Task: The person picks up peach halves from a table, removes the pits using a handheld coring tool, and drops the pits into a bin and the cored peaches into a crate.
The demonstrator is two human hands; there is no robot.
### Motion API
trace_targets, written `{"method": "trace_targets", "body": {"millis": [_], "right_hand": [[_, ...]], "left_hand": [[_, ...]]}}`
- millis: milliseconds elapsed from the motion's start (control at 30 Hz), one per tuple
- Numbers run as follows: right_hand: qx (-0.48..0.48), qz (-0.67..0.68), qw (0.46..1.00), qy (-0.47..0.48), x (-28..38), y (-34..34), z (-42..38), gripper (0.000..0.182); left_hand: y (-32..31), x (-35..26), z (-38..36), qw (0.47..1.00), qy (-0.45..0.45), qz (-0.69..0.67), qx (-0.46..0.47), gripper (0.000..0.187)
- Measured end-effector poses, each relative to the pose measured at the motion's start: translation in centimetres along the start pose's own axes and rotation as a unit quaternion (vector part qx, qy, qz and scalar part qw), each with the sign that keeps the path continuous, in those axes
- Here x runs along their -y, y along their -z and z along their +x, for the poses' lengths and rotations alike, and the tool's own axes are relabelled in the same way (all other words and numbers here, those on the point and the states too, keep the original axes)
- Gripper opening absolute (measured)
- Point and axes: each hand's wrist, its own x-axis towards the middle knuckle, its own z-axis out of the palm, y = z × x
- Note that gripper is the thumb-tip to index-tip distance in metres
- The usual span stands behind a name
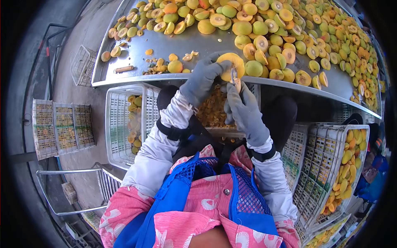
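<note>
My left hand (202, 79), in a grey glove, is closed around a yellow peach half (226, 60) just above the near edge of the metal table (182, 46). In my right hand (245, 110), also gloved in grey, is a small pitting knife (235, 79) with a light handle. Its narrow metal blade lies against the cut face of the peach half. Whether the stone is still in the fruit is hard to make out. Close by on the table are a greenish peach half (254, 68) and a yellow peach piece (175, 66).
Many halved peaches (285, 41) cover the table's back and right. A wooden-handled tool (124, 69) lies at the left. Below, between my knees, is a container of scraps (213, 108). White crates (124, 124) stand left, and a fruit-filled crate (326, 161) stands right.
</note>
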Motion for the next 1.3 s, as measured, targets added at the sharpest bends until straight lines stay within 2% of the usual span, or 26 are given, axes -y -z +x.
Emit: {"method": "trace_targets", "body": {"millis": [33, 100, 167, 200, 233, 267, 300, 333, 367, 433, 467, 533, 600, 667, 800, 833, 867, 900, 933, 967, 1000, 1033, 1067, 1100, 1167, 1300], "right_hand": [[-0.002, 0.0, 1.0, 0.011, -0.1, -0.4, -0.4, 0.022], [-0.001, 0.002, 1.0, 0.004, -0.2, -1.4, -1.9, 0.021], [-0.001, 0.005, 1.0, -0.001, -0.6, -2.4, -2.7, 0.02], [-0.026, 0.018, 0.999, 0.022, -1.0, -2.9, -2.8, 0.023], [-0.05, 0.03, 0.997, 0.044, -1.4, -3.1, -3.0, 0.026], [-0.05, 0.026, 0.997, 0.046, -1.5, -3.3, -3.3, 0.026], [-0.056, 0.015, 0.996, 0.07, -1.6, -3.5, -3.6, 0.024], [-0.06, 0.004, 0.994, 0.093, -1.7, -3.6, -3.8, 0.023], [-0.059, -0.001, 0.994, 0.095, -2.0, -3.5, -3.8, 0.023], [-0.088, -0.157, 0.957, 0.227, -2.6, -3.6, -3.5, 0.017], [-0.085, -0.158, 0.957, 0.227, -2.5, -3.7, -3.6, 0.017], [-0.11, -0.279, 0.905, 0.302, -2.0, -4.0, -4.1, 0.017], [-0.113, -0.293, 0.893, 0.322, -2.3, -4.4, -4.0, 0.017], [-0.116, -0.308, 0.88, 0.342, -2.4, -4.7, -4.0, 0.018], [-0.106, -0.307, 0.867, 0.377, -2.7, -5.2, -3.4, 0.02], [-0.102, -0.297, 0.863, 0.396, -2.5, -5.6, -3.4, 0.021], [-0.104, -0.297, 0.864, 0.394, -2.1, -5.7, -3.8, 0.021], [-0.055, -0.26, 0.933, 0.241, -1.6, -5.7, -4.5, 0.021], [-0.005, -0.214, 0.973, 0.082, -0.9, -5.8, -5.1, 0.022], [-0.007, -0.215, 0.973, 0.082, -0.4, -6.0, -5.4, 0.022], [0.011, -0.131, 0.991, 0.025, 0.0, -6.2, -5.5, 0.022], [0.031, -0.044, 0.998, -0.033, 0.2, -6.4, -5.4, 0.024], [0.032, -0.044, 0.998, -0.033, 0.2, -6.6, -5.2, 0.024], [0.023, -0.018, 0.999, -0.025, 0.1, -6.7, -4.9, 0.022], [0.018, 0.006, 1.0, -0.016, 0.2, -6.8, -4.7, 0.022], [0.029, -0.011, 0.998, -0.053, 0.1, -6.6, -5.1, 0.025]], "left_hand": [[0.0, 0.0, -0.6, 0.999, -0.01, -0.029, 0.021, 0.041], [-0.3, 0.2, -1.8, 0.999, -0.029, -0.038, 0.008, 0.036], [-1.0, 0.7, -3.0, 0.977, -0.192, 0.087, -0.02, 0.026], [-1.1, 0.8, -3.3, 0.977, -0.195, 0.086, -0.019, 0.026], [-1.2, 0.9, -3.7, 0.936, -0.266, 0.225, -0.045, 0.026], [-1.4, 1.0, -4.0, 0.871, -0.328, 0.359, -0.071, 0.028], [-1.7, 1.0, -4.2, 0.871, -0.331, 0.356, -0.072, 0.028], [-2.3, 1.0, -4.5, 0.933, -0.293, 0.192, -0.079, 0.029], [-2.8, 0.8, -4.8, 0.965, -0.247, 0.022, -0.084, 0.031], [-3.9, -0.1, -5.5, 0.965, -0.238, -0.021, -0.104, 0.032], [-4.2, -0.5, -5.8, 0.965, -0.224, -0.062, -0.122, 0.034], [-4.4, -0.9, -6.2, 0.963, -0.219, -0.082, -0.133, 0.034], [-4.1, -0.9, -6.4, 0.962, -0.211, -0.103, -0.142, 0.035], [-3.9, -0.9, -6.5, 0.945, -0.251, -0.154, -0.145, 0.015], [-4.0, -1.6, -7.2, 0.939, -0.258, -0.123, -0.192, 0.016], [-3.7, -1.9, -7.4, 0.939, -0.278, -0.073, -0.19, 0.016], [-3.5, -2.0, -7.6, 0.936, -0.296, -0.022, -0.188, 0.017], [-3.1, -2.0, -7.7, 0.938, -0.291, -0.023, -0.187, 0.017], [-2.7, -2.2, -7.6, 0.945, -0.263, 0.068, -0.182, 0.017], [-2.4, -2.4, -7.5, 0.943, -0.236, 0.158, -0.175, 0.017], [-2.1, -2.7, -7.3, 0.942, -0.238, 0.158, -0.175, 0.017], [-1.8, -3.0, -7.2, 0.965, -0.193, 0.089, -0.155, 0.017], [-1.6, -3.1, -7.3, 0.98, -0.144, 0.02, -0.134, 0.018], [-1.6, -3.0, -7.5, 0.98, -0.143, 0.019, -0.136, 0.018], [-1.4, -2.9, -8.0, 0.983, -0.132, -0.117, -0.052, 0.031], [-1.9, -1.4, -7.5, 0.987, -0.117, 0.001, -0.114, 0.039]]}}
